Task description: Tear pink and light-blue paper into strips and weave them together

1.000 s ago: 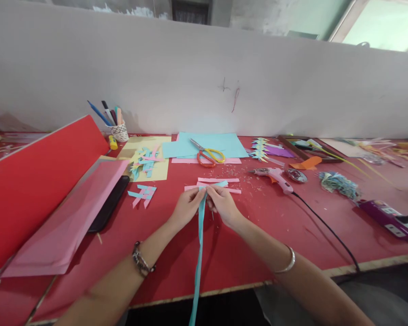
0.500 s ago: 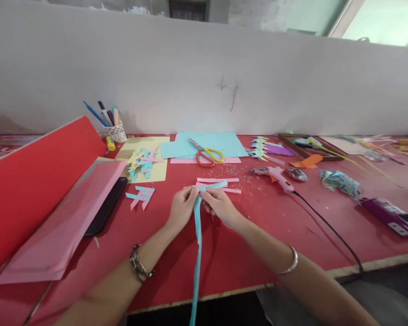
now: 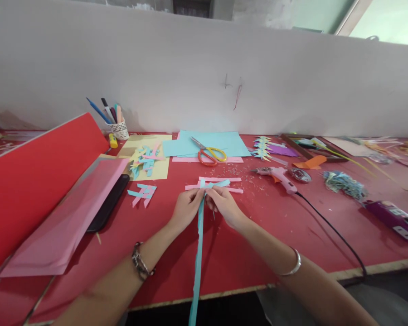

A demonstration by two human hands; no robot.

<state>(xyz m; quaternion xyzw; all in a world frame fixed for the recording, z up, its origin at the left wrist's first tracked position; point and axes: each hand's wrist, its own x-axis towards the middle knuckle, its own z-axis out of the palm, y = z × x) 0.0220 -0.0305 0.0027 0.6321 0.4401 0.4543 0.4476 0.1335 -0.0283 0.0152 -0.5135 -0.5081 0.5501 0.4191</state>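
Observation:
A long light-blue paper strip [image 3: 198, 253] hangs from my fingertips down past the table's front edge. My left hand [image 3: 187, 209] pinches it near its folded or crossed upper part, where one short end points up and another reaches right. Close against it, my right hand [image 3: 224, 207] grips the same crossing between thumb and fingers. Exactly how the strip is folded there is hidden by my fingertips. Just beyond my hands lie several pink paper strips [image 3: 236, 179]. To the left rests a small woven piece of pink and blue strips [image 3: 143, 194].
Yellow-and-red-handled scissors [image 3: 212, 154] lie on blue paper sheets [image 3: 233, 140] behind my hands. At the right are a pink glue gun [image 3: 279, 176] with a black cord, and a purple device [image 3: 392, 219]. Pink sheets [image 3: 51, 231] and a black phone-like object [image 3: 110, 203] lie left.
A short blue end now stands upright above my fingertips, where it did not show before. Both hands keep their pinch on the strip. The view has shifted slightly.

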